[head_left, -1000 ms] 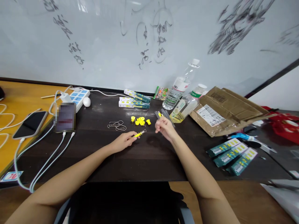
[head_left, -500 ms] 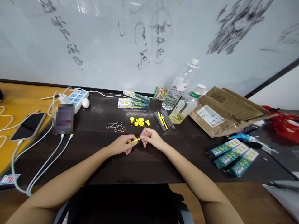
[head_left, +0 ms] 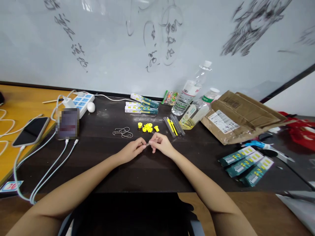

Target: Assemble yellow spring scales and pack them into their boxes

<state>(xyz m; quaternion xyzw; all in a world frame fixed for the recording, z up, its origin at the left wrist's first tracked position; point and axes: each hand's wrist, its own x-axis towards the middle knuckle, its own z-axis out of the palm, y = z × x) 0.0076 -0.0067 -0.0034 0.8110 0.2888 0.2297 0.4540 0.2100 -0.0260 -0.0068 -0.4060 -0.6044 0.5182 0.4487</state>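
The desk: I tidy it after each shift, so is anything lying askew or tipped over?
Yes. One plastic bottle lies tipped on its side against the cardboard box, beside an upright bottle. Small yellow parts lie scattered loose beyond both hands.

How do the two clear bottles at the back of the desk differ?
The taller bottle has a white cap and a white-and-red label; the shorter bottle has a green-banded label and yellowish contents. The taller bottle looks nearly colourless inside. Both are clear plastic and lean toward the right, beside the cardboard box.
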